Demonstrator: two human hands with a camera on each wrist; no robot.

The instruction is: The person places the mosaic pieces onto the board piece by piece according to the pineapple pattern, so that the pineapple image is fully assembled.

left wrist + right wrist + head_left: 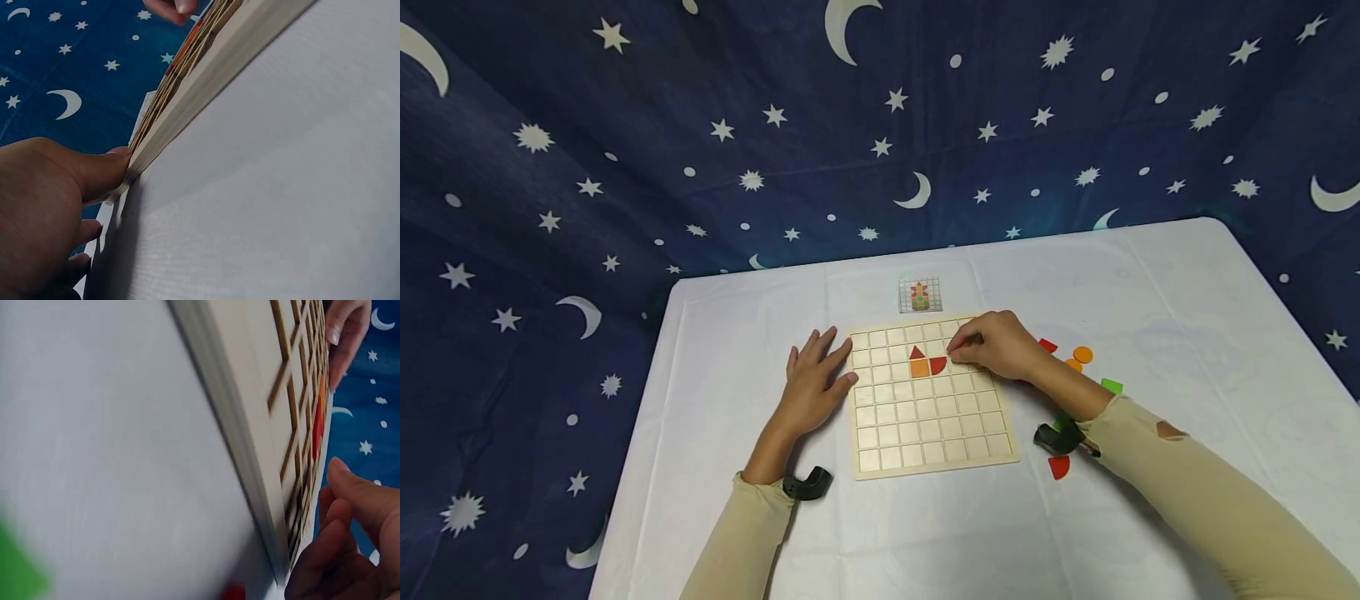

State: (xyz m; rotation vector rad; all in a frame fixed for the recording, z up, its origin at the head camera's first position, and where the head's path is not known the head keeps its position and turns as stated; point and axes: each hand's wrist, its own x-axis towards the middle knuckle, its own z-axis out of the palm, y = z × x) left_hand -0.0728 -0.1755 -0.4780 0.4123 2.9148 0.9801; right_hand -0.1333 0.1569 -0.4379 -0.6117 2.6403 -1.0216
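A wooden grid board lies on the table. On it sit a red triangle, an orange square below that, and a red quarter circle beside the square. My left hand rests at the board's left edge, fingers spread; in the left wrist view its thumb touches the edge. Above the board's right part, my right hand pinches a small red piece with thumb and fingertips. Only a sliver of that piece shows, so its shape is hidden.
Behind the board lies a small pattern card. Loose pieces are scattered to the right, partly under the right arm: orange circles, a green piece, a red quarter circle. A star-patterned cloth hangs behind the white-covered table.
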